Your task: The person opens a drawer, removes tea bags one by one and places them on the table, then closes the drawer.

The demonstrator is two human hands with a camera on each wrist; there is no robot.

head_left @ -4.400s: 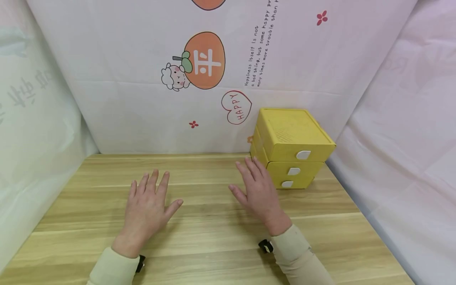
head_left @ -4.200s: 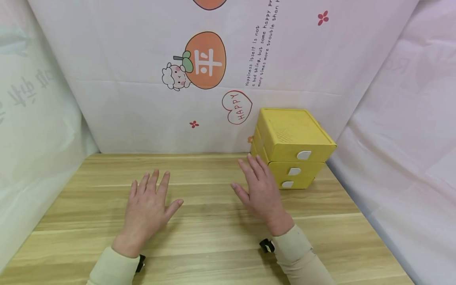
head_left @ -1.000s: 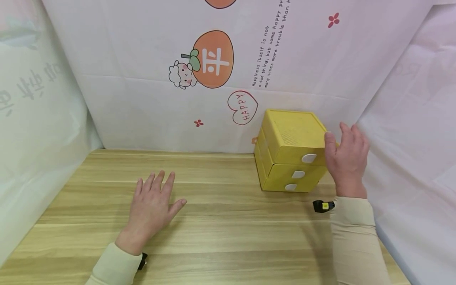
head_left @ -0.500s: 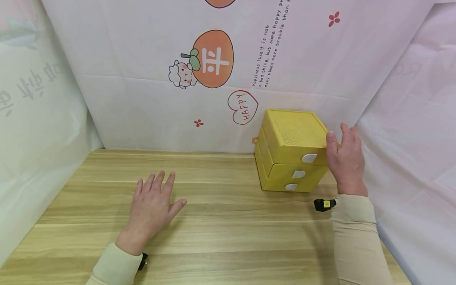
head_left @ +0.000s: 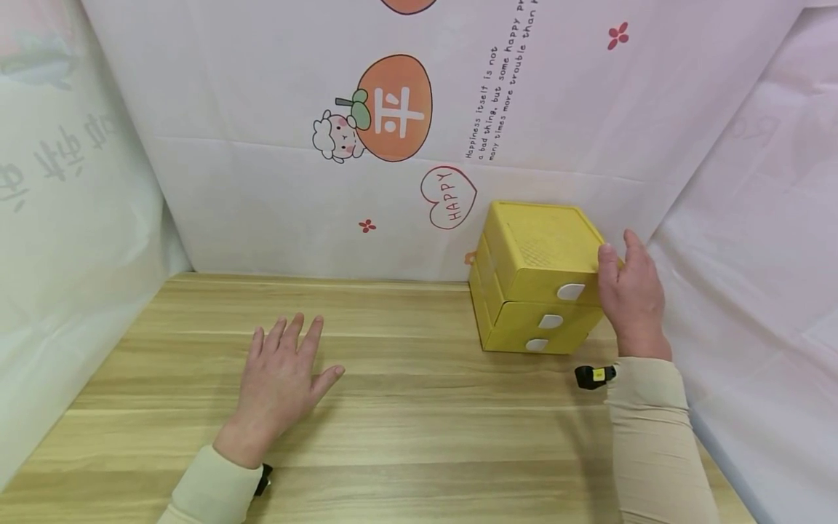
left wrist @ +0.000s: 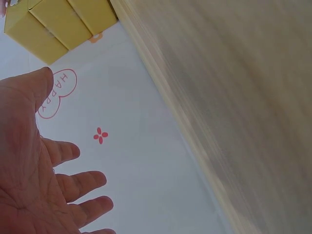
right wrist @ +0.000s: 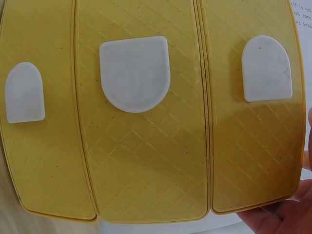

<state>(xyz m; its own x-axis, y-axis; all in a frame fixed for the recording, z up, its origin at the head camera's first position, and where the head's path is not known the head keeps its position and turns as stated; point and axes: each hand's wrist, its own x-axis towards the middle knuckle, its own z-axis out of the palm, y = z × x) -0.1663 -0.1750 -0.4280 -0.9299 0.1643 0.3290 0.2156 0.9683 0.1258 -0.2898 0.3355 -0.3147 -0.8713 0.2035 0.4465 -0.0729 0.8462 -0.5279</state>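
Fingers extended rather than clenched, a person's right hand flanks the upper right side of a yellow box at the back right of the table, contact unclear, while a spread, empty left hand is well apart. A one-sided shove that high could tip or twist the box, its drawers perhaps sliding out, because no second hand braces the opposite side.

sleeves: pale beige | wrist units: black | right unit's patch: yellow
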